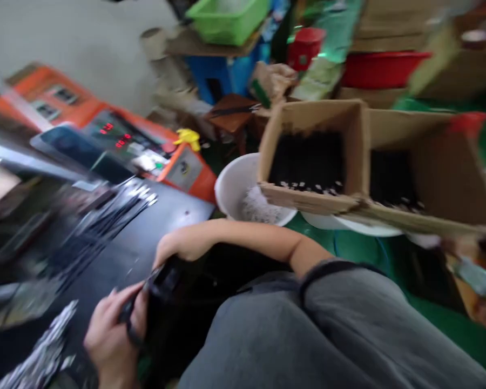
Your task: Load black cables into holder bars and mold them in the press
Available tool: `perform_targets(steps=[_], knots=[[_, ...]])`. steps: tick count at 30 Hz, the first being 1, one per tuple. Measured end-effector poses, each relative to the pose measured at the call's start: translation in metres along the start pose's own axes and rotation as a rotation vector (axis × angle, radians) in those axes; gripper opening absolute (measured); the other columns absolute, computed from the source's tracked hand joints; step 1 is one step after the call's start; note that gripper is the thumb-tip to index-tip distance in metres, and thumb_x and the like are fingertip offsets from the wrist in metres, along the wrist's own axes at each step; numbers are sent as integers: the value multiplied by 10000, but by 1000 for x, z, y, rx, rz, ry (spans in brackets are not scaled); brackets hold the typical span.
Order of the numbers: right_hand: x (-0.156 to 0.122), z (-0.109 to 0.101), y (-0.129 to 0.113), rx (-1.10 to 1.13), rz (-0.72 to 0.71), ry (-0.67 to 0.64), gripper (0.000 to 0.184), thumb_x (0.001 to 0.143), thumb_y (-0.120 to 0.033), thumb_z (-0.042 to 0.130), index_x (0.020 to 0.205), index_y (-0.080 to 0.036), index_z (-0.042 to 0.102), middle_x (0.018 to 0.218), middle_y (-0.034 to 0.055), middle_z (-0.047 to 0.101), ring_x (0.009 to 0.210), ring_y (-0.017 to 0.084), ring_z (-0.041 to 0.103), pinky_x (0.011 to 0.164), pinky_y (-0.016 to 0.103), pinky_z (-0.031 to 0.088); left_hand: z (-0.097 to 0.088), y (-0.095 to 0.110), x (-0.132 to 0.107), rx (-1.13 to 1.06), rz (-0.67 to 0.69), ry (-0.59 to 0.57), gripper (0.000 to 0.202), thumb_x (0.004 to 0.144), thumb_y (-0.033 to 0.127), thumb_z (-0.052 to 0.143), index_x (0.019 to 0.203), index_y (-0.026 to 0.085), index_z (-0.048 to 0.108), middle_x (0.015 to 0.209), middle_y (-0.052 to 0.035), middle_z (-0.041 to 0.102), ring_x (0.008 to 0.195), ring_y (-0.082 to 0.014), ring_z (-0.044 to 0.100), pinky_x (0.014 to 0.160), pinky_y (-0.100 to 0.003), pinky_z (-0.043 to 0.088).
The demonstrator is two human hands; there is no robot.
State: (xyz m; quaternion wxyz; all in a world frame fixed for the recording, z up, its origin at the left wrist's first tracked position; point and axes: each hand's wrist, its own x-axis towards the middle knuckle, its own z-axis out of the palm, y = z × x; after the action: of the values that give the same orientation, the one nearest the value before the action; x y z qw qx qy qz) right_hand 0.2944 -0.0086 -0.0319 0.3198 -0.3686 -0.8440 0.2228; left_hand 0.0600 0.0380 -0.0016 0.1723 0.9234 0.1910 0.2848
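My left hand (115, 335) is closed at the front edge of the work table, thumb and fingers pinched on a black cord (133, 330) that loops over them. My right hand (182, 246) reaches across from the right with its fingers bent down and closed near the same spot. Between the two hands is a small dark object (166, 278), too blurred to name. Left of my hands, a bundle of black cables (101, 232) with pale tips lies on the grey table top (170, 208). A bunch of silvery strands (44, 346) lies nearer me.
An orange machine (146, 127) with red digits stands at the back of the table, a phone-like slab (81, 148) before it. Right of the table are a white bucket (237, 178) with white bits and two open cardboard boxes (308, 200) holding dark pieces.
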Motion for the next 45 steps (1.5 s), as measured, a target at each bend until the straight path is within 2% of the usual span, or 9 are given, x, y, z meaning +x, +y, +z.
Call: perform_targets(steps=[2, 5, 10, 14, 21, 28, 37, 42, 45], knots=[[-12, -1, -7, -53, -7, -2, 506, 783, 93, 467, 1233, -65, 635, 1206, 132, 671, 1154, 175, 585, 1036, 257, 426, 3, -11, -21, 51, -101, 99, 186, 856, 273, 670, 1007, 370, 719, 861, 36, 676, 775, -207, 632, 1000, -518, 498], [-21, 5, -7, -123, -35, 93, 404, 857, 23, 430, 1187, -101, 627, 1180, 130, 671, 1143, 199, 594, 1014, 339, 476, 11, -17, -31, 28, -169, 115, 77, 858, 239, 688, 926, 223, 720, 876, -15, 699, 802, -174, 647, 1056, -478, 459], [-21, 23, -12, -150, -3, 383, 290, 902, -25, 422, 1007, -147, 663, 1135, 136, 671, 1072, 189, 640, 908, 317, 543, 15, -10, -30, -10, -229, 135, 77, 890, 234, 669, 956, 212, 703, 914, -25, 696, 872, -155, 653, 1103, -456, 406], [-18, 32, -19, 5, 119, 473, 200, 924, -89, 507, 1007, -202, 649, 1014, 73, 706, 985, 165, 680, 889, 318, 559, 16, -3, -34, -12, -261, 129, 78, 906, 216, 626, 943, 214, 694, 908, -22, 685, 893, -158, 645, 1117, -471, 370], [-21, 29, -24, -113, 109, 333, 215, 939, -99, 488, 1063, -216, 619, 1059, 89, 683, 1027, 196, 647, 896, 377, 554, 28, 1, -27, 34, -284, 69, 200, 894, 308, 669, 1087, 283, 711, 877, 3, 636, 889, -161, 627, 1154, -529, 271], [-22, 12, -23, -245, 138, 209, 201, 960, -131, 498, 1131, -207, 574, 1013, 60, 685, 912, 169, 656, 794, 290, 533, 38, -3, -23, 21, -266, 85, 132, 898, 284, 683, 1012, 299, 746, 814, 25, 587, 787, -126, 590, 1137, -500, 298], [5, 1, -58, -709, 74, -31, 250, 965, -109, 410, 815, -162, 604, 732, 76, 645, 734, 209, 556, 662, 323, 394, 37, -4, -25, 0, -259, 108, 140, 887, 255, 695, 1016, 291, 739, 809, 23, 613, 779, -126, 606, 1119, -517, 316], [7, -4, -51, -679, 74, -88, 234, 957, -119, 472, 776, -165, 614, 632, 57, 600, 745, 227, 523, 640, 339, 382, 37, -4, -26, -8, -254, 90, 152, 902, 256, 670, 1036, 286, 735, 819, 17, 617, 791, -132, 611, 1118, -542, 319], [-6, -9, -40, -532, 75, -34, 209, 962, -109, 474, 945, -163, 675, 810, 79, 693, 797, 223, 534, 697, 339, 460, 34, -4, -29, -31, -255, 81, 220, 907, 237, 658, 1122, 254, 702, 859, 5, 628, 822, -142, 618, 1129, -561, 313]])
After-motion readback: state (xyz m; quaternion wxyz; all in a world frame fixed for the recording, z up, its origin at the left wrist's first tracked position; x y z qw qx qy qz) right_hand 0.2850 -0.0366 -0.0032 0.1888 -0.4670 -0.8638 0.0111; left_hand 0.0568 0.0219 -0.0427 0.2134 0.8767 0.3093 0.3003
